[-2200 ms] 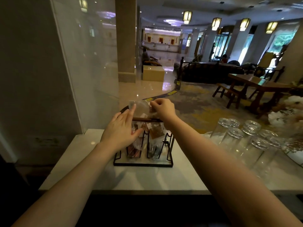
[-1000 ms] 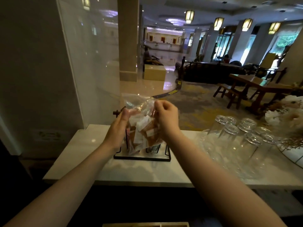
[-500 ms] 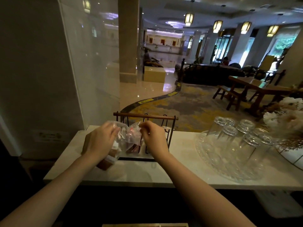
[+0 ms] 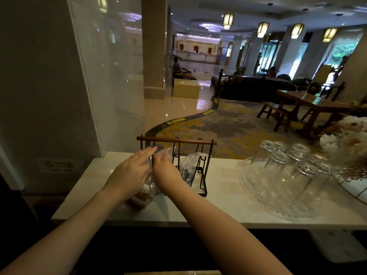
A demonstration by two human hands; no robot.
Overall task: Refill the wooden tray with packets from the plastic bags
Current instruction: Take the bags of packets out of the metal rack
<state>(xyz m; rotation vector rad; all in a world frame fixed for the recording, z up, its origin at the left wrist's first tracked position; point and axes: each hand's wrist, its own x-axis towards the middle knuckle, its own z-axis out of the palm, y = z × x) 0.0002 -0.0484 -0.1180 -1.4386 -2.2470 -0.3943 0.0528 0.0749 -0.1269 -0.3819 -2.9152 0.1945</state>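
2 hands (image 4: pixel 131 171), 2 plastic bags (image 4: pixel 190 163), 1 wire rack (image 4: pixel 176 140), approx 9 upturned glasses (image 4: pixel 280 157), 1 glass tray (image 4: pixel 258 203)

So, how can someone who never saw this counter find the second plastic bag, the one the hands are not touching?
Start at the white counter and find the black wire rack with a wooden top bar. The second plastic bag sits in the rack's right part, behind the wires. Unlike the bag under the hands, no hand touches it.
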